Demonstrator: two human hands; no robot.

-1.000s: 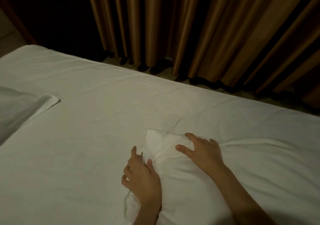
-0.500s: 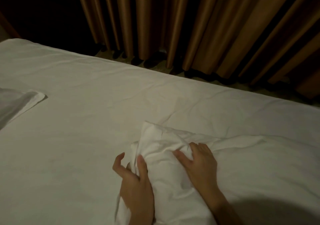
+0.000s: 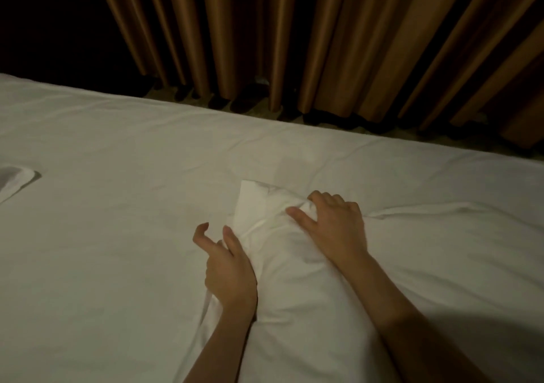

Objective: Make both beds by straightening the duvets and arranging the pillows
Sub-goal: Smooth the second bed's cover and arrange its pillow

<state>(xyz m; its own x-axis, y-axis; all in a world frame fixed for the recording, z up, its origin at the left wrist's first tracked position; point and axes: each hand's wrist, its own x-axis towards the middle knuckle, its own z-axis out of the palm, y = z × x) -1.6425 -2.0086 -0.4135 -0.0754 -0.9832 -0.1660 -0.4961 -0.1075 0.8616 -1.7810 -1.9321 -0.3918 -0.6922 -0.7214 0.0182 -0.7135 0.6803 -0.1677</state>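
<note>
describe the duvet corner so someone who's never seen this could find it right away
Start at the brown curtain hanging behind the white bed. Come toward the camera to the two hands on the bedding: the duvet corner is the pointed, bunched fold between the left hand and right hand. Everything nearby lies flat; only it stands up.

My hands sit on the bed, the duvet corner bunched between them. My left hand pinches its left edge; my right hand grips the fold on top. The rest of the duvet spreads right of my right hand. A pillow lies far left of my left hand. Beyond both hands, behind the bed, hang curtains.
</note>
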